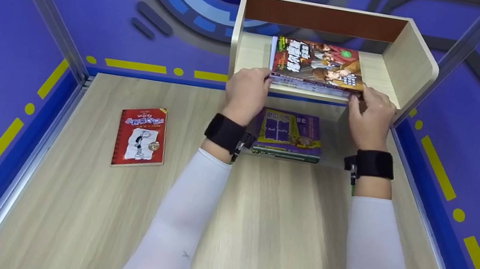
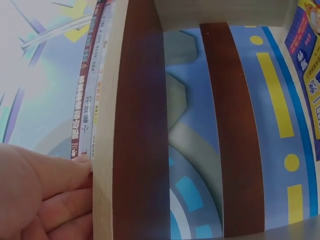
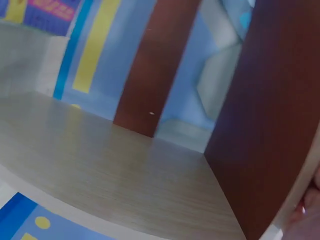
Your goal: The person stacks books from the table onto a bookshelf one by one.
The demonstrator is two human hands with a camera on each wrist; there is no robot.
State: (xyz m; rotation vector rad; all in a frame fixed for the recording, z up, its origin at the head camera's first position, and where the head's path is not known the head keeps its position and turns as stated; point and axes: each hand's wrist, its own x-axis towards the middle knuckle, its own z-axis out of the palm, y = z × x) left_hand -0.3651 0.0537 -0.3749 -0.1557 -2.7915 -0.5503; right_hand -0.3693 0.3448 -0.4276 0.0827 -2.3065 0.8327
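A small stack of books (image 1: 320, 65) lies flat on the upper board of a pale wooden shelf (image 1: 410, 60), an illustrated comic-style cover on top. At the stack's front left corner, my left hand (image 1: 245, 93) grips the books; in the left wrist view its thumb lies by the spines (image 2: 86, 110), beside the board's edge. My right hand (image 1: 371, 119) holds the front right corner, thumb toward the front. Only a sliver of the right hand (image 3: 307, 217) shows at the right wrist view's edge, with the books hidden there.
Under the upper board, a purple and yellow book (image 1: 291, 133) tops another pile. A red book (image 1: 141, 138) lies on the left of the wooden table (image 1: 272, 236). Blue patterned walls (image 1: 5, 68) enclose the sides and back.
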